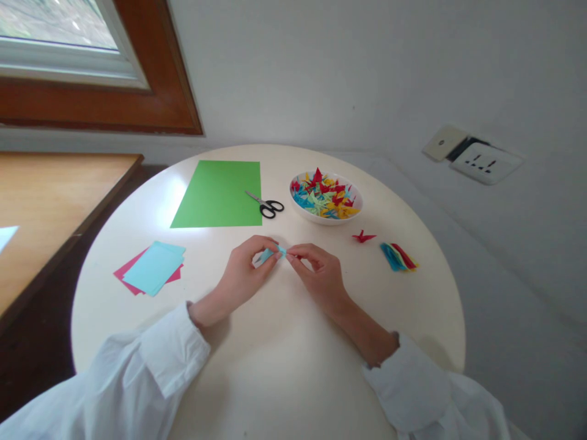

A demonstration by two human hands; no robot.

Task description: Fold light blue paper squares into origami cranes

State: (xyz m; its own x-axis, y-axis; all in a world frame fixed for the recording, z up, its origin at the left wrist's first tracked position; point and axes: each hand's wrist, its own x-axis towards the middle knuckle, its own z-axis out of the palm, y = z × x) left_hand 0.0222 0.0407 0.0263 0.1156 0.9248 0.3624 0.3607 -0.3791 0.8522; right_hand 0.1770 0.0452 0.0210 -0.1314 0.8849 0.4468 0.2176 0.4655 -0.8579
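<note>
Both hands meet over the middle of the round white table. My left hand and my right hand pinch the two ends of a small folded light-blue paper piece, fingers closed on it. A white bowl heaped with several colourful folded paper cranes stands beyond my right hand. A single red paper crane lies to the right of it.
Black-handled scissors lie beside a green sheet at the back. Light-blue and pink paper squares are stacked at the left. A small bundle of coloured folded pieces sits at the right. A wooden ledge and window lie left.
</note>
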